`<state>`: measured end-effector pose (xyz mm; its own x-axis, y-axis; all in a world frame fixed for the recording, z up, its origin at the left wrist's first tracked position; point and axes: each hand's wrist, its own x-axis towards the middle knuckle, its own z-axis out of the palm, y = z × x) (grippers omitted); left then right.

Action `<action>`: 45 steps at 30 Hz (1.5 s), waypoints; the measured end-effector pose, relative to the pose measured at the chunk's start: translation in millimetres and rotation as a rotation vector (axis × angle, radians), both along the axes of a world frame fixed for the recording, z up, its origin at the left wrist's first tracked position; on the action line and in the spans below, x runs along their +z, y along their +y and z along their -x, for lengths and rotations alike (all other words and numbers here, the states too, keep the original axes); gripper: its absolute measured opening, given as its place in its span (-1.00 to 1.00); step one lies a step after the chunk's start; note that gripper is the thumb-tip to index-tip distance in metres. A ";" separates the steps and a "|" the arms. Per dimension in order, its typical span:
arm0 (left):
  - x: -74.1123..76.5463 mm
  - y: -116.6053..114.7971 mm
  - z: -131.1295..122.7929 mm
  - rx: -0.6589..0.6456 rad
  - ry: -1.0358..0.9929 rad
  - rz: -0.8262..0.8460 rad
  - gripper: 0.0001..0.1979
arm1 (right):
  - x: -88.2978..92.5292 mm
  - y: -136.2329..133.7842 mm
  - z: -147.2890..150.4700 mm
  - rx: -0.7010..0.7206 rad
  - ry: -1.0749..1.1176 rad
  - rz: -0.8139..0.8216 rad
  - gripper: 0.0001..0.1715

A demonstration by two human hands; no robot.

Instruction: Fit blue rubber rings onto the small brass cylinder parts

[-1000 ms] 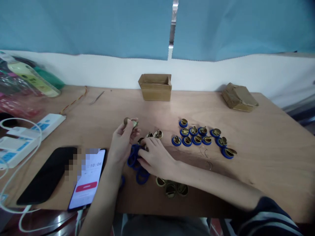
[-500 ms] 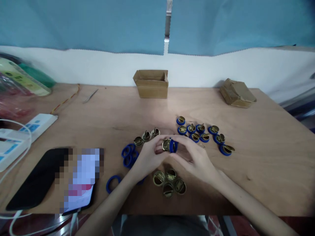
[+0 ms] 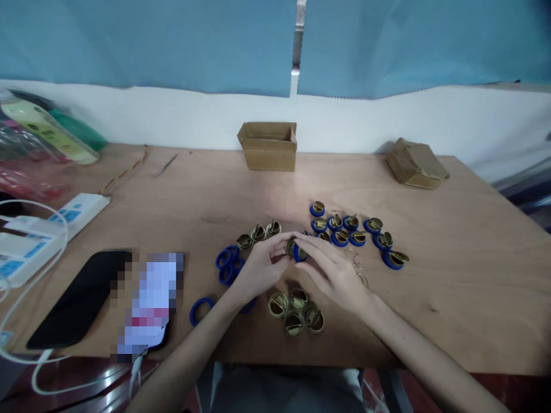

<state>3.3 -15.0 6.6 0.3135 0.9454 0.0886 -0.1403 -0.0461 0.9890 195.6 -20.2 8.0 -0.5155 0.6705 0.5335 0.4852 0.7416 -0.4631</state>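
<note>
Loose blue rings (image 3: 227,265) lie just left of the left hand (image 3: 258,267), whose fingertips are pinched on a brass cap (image 3: 291,246). A blue ring (image 3: 301,254) sits against that cap's right side, gripped by the right hand (image 3: 336,274). The pair sits at the meeting fingertips, equally near both hands, axis running roughly hand to hand. Bare brass caps (image 3: 296,311) cluster just nearer the body; ringed caps (image 3: 350,229) lie beyond the right hand, to its right.

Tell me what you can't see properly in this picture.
Head view only:
- brass cap: mostly covered by the left hand and right hand.
- phone screen: blurred out.
- cardboard box inside: hidden by its front wall.
- power strip: cut off by left edge.
</note>
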 end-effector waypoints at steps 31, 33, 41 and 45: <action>0.7 -4.6 -0.4 -0.150 -0.156 0.210 -0.51 | -0.5 2.1 -10.6 0.094 0.368 0.646 -0.03; -0.4 -5.6 -0.5 -0.155 -0.174 0.224 -0.50 | -2.9 2.6 -11.3 0.119 0.379 0.671 -0.01; 6.0 -5.8 -1.0 -0.180 -0.265 0.247 -0.52 | 8.5 5.5 -17.6 0.221 0.469 0.759 -0.06; 9.5 -4.8 0.4 -0.166 -0.211 0.175 -0.57 | 16.1 7.0 -23.2 0.184 0.547 0.771 -0.51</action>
<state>2.9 -19.8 16.1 0.4566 0.8896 0.0086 -0.3343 0.1626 0.9283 218.8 -13.2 24.1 -0.4587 0.8706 0.1778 -0.0359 0.1818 -0.9827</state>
